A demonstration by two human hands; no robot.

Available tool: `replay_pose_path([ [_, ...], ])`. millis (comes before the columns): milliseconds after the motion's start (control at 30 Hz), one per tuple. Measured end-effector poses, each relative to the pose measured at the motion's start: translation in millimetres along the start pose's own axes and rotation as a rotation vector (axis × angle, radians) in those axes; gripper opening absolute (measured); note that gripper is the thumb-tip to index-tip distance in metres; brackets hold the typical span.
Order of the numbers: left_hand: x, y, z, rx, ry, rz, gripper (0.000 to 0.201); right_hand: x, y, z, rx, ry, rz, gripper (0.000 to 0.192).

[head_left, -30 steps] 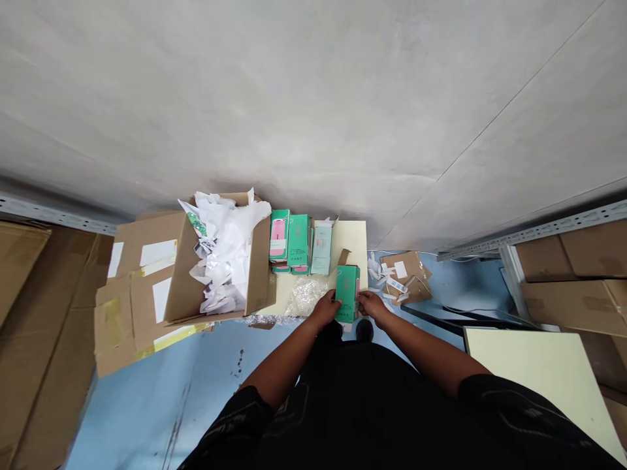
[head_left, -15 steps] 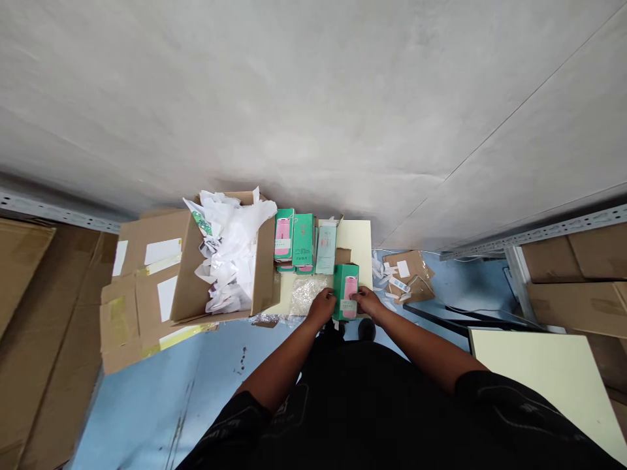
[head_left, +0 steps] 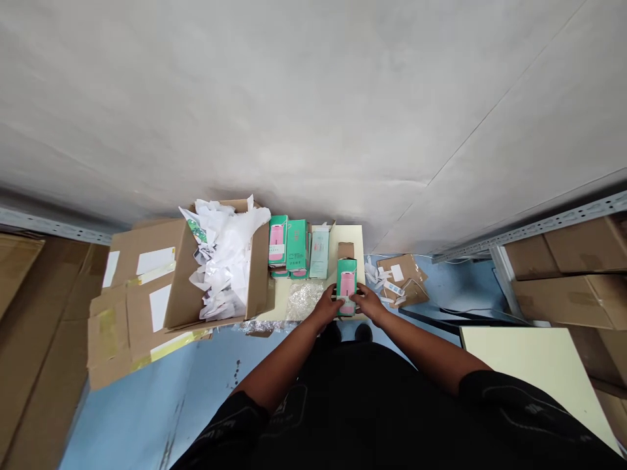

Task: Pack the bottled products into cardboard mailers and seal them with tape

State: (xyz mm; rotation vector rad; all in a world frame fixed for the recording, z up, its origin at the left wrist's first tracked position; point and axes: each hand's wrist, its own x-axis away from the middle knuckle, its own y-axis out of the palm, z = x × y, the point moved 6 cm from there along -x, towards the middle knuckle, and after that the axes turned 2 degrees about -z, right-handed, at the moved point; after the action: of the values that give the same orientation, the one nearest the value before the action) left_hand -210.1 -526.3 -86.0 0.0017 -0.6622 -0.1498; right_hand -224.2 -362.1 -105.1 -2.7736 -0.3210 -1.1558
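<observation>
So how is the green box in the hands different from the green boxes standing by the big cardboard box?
The held green box has its brown top flap open; the row of green boxes looks mostly shut. The held box is gripped by the left hand and right hand; the row stands untouched beside the cardboard box. Both are green with a pink picture.

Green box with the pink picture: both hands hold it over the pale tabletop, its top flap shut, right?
Not quite. The head view shows both the left hand and right hand on the green box over the pale tabletop, but its brown top flap stands open.
</observation>
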Motion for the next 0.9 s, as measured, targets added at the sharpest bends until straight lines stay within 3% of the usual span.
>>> replay_pose_path([
  [233, 16, 28.5, 40, 0.054, 0.090, 0.020, 0.071, 19, -27, -32, 0.101, -0.260, 0.054, 0.060],
  [467, 34, 50.3, 61, 0.030, 0.194, 0.109, 0.070, 48, -47, -47, 0.120, -0.383, 0.071, 0.063],
  [667, 37, 46.1, 68, 0.065, 0.243, 0.114, 0.069, 64, -43, -62, 0.129, -0.478, 0.123, 0.060],
  [900, 30, 33.0, 93, -0.003, 0.327, -0.015, 0.067, 78, -32, -76, 0.099, -0.520, 0.300, 0.064],
])
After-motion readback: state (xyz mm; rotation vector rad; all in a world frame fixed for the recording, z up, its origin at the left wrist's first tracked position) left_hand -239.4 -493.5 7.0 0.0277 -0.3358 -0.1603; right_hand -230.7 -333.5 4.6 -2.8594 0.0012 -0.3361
